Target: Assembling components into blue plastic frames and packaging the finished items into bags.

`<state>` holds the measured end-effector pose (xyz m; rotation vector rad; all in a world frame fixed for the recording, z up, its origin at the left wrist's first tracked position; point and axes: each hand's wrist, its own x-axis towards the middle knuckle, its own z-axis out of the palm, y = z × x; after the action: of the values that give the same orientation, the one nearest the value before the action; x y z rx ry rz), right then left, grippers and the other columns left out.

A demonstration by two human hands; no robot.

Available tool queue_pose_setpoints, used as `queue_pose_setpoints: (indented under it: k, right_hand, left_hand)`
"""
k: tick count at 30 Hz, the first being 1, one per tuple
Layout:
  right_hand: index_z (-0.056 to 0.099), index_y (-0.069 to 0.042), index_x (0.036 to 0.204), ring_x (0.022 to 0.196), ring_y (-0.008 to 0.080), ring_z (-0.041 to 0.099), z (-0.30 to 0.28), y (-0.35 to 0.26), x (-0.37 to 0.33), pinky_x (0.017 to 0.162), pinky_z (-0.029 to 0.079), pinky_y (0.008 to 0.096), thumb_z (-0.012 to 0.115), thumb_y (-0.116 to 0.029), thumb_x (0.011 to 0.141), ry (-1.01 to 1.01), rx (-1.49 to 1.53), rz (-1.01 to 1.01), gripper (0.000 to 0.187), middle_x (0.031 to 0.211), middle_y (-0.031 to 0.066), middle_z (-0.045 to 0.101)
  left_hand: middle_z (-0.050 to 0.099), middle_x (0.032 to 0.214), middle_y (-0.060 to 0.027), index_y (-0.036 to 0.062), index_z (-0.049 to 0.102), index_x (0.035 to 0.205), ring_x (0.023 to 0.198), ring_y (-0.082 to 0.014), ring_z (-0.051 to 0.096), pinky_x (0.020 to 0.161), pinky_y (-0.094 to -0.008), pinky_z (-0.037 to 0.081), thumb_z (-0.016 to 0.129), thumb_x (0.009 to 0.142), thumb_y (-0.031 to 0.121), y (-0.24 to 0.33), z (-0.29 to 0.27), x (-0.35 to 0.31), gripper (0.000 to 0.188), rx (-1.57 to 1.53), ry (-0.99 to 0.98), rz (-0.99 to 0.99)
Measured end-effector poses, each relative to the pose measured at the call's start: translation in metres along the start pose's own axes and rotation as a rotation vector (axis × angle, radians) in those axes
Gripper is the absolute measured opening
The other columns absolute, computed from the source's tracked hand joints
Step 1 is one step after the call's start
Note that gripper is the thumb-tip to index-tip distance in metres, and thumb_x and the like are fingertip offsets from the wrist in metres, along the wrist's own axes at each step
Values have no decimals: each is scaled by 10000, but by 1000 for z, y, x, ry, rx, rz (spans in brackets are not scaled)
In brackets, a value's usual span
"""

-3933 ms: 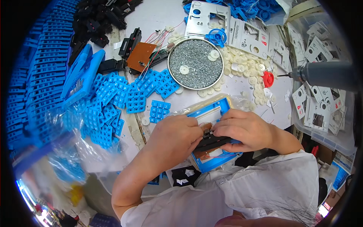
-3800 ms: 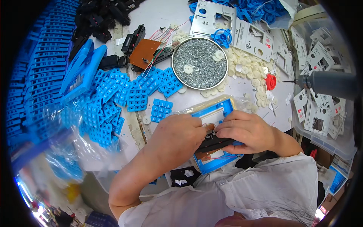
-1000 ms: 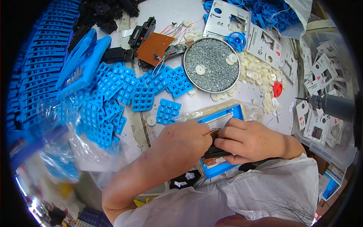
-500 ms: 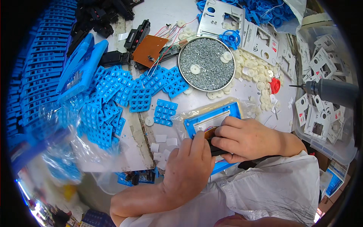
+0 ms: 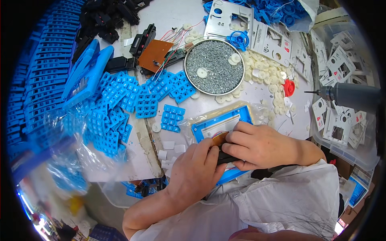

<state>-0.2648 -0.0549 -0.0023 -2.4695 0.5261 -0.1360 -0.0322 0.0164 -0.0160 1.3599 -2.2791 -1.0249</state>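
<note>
Over a blue plastic housing, both hands grip a black plastic module that has a brown circuit board and thin coloured wires. My left hand is closed on its left end, thumb below and fingers on top. From the right, my right hand pinches the module with bent fingers. The housing lies on a clear plastic bag on the table. Its lower part is hidden by my hands. A blue rubber keypad rests left of it.
Beyond the housing stands a round metal dish of screws. Cream plastic discs and a red part lie right of it. A grey electric screwdriver juts in at right over a clear bin. Blue keypads heap at left.
The left fingers have curled further around the black module, and more of its black side shows. Both hands have drawn slightly left. The whole view has shifted a little.
</note>
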Motion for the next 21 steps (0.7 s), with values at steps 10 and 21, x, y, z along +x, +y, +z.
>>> queue_pose_setpoints:
  k: [10,21]
  right_hand:
    - [600,-53,1171,932,252,563,5,2,-3,619,553,323,772,-254,779,-20,-3,-7,473,1048,68,554]
    - [598,-13,1209,947,234,546,2,-6,-3,682,549,315,785,-246,760,-7,-43,17,539,1027,58,539]
  left_hand:
    - [583,1232,-149,-48,631,1222,1025,-318,650,829,-403,567,783,865,288,-7,1,4,513,-48,-56,31]
    - [592,1208,-153,-41,648,1195,1003,-323,664,827,-391,562,805,845,245,-7,-1,5,479,-116,8,28]
